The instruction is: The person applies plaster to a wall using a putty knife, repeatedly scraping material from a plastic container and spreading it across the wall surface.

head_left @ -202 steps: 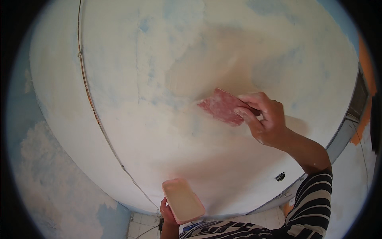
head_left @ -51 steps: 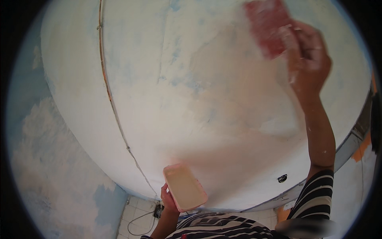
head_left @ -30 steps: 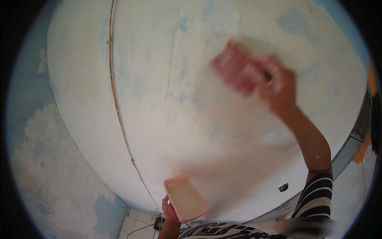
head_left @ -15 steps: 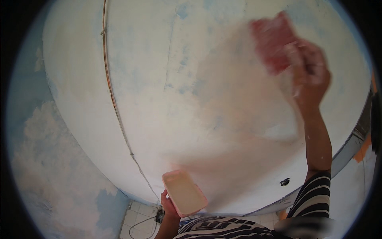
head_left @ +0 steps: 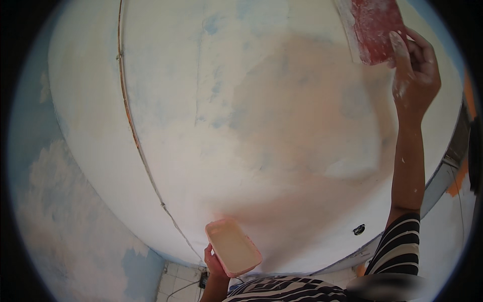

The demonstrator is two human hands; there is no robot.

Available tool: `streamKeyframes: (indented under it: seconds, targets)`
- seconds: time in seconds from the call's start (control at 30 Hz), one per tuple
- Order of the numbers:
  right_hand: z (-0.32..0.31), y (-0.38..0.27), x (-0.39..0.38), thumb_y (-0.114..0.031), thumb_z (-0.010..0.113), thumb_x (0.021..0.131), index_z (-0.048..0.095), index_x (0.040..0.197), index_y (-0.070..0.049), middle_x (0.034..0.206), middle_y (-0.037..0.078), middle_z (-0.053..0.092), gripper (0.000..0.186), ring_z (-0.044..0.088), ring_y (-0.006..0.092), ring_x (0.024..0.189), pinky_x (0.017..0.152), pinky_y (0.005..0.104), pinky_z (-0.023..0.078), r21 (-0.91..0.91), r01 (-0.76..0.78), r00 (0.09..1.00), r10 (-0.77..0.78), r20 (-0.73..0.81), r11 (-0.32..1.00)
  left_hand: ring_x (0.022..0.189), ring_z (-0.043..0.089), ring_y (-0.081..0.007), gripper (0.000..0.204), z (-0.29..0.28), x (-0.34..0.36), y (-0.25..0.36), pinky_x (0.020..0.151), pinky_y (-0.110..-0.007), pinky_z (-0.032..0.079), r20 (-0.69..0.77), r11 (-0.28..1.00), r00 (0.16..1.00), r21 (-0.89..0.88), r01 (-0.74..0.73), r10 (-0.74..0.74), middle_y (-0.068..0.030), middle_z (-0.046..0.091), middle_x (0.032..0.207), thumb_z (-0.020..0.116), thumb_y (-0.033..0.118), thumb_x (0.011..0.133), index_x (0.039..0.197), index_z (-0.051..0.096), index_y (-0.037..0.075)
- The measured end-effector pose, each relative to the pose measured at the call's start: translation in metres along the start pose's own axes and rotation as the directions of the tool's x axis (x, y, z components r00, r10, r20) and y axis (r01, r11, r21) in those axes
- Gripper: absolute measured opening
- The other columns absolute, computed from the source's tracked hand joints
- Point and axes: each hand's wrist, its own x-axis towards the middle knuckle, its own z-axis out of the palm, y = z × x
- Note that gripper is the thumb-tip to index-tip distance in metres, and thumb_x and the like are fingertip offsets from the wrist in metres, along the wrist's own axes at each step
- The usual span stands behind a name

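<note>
My right hand (head_left: 417, 70) grips a flat red putty spreader (head_left: 376, 30), smeared with white, its thumb lying over the near face. The spreader is held against or very close to the upper right of the pale wall (head_left: 292, 136), and its top runs out of view. Low in the middle, my left hand (head_left: 215, 265) holds a pink rectangular tub (head_left: 216, 227) by its left side. Smooth cream-coloured filler (head_left: 235, 249) fills the tub, which is tilted toward me. The fingers beneath the tub are hidden.
An exposed copper-coloured pipe or cable (head_left: 127, 105) runs down the wall's left part. A small dark hole (head_left: 358, 229) sits low on the right. Another wall (head_left: 75, 201), patchy blue and white, meets this one at left. White floor tiles (head_left: 176, 279) show below.
My right hand has moved up and to the right with the red spreader, now less blurred. The left hand keeps the tub in nearly the same place, while the view has shifted slightly.
</note>
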Motion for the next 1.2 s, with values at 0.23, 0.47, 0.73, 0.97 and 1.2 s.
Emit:
streamKeyframes:
  seconds: [0.23,0.47,0.73,0.97,1.2]
  targets:
    - [0.008,-0.016,-0.128,-0.008,0.069,0.084,0.066,0.101,-0.002,0.089,0.014,0.069,0.018,0.068,0.0215,0.076,0.069,0.0302,0.054,-0.064,0.222,0.652,-0.099,0.752,0.973,0.118,0.052,-0.0384,0.071,0.059,-0.015,-0.004,0.094,-0.055,0.045,0.110,0.999,0.994,0.023,0.026,-0.029,-0.0192,0.050,0.131,0.024,0.054,0.089,0.139,0.040,0.007]
    - [-0.067,0.021,-0.024,-0.008,0.066,0.089,0.061,0.107,0.002,0.087,0.003,0.067,0.021,0.056,0.0039,0.067,0.059,0.0171,0.043,0.037,-0.032,0.991,0.037,-0.131,0.999,0.113,0.056,-0.0377,0.070,0.071,-0.017,-0.023,0.088,-0.053,0.049,0.131,0.999,0.991,0.043,0.029,-0.035,-0.0184,0.054,0.126,0.025,0.055,0.089,0.136,0.043,0.007]
    - [-0.068,0.027,-0.164,-0.004,0.067,0.084,0.063,0.105,-0.002,0.095,0.013,0.068,0.021,0.067,0.0214,0.080,0.070,0.0301,0.052,-0.152,0.268,0.736,-0.100,0.670,0.951,0.107,0.058,-0.0330,0.070,0.063,-0.011,-0.031,0.082,-0.049,0.051,0.197,0.993,0.980,0.121,0.006,-0.029,-0.0162,0.055,0.122,0.030,0.059,0.089,0.134,0.045,0.006]
    - [-0.108,0.040,-0.121,-0.006,0.067,0.087,0.062,0.106,0.000,0.091,0.006,0.067,0.020,0.062,0.0095,0.074,0.064,0.0216,0.049,0.074,-0.251,0.965,0.255,-0.060,0.965,0.106,0.058,-0.0309,0.075,0.038,-0.001,-0.036,0.083,-0.045,0.051,0.154,0.974,0.988,0.218,-0.061,0.027,-0.0156,0.055,0.122,0.036,0.064,0.087,0.134,0.043,0.006]
    - [-0.105,0.033,-0.133,-0.017,0.070,0.087,0.061,0.114,-0.008,0.092,0.008,0.069,0.029,0.066,0.0142,0.075,0.064,0.0272,0.052,-0.333,-0.117,0.935,0.217,0.281,0.936,0.110,0.055,-0.0324,0.081,0.086,-0.015,-0.055,0.085,-0.047,0.050,0.225,0.974,0.973,0.208,-0.088,0.040,-0.0171,0.051,0.125,0.047,0.065,0.084,0.139,0.037,0.005]
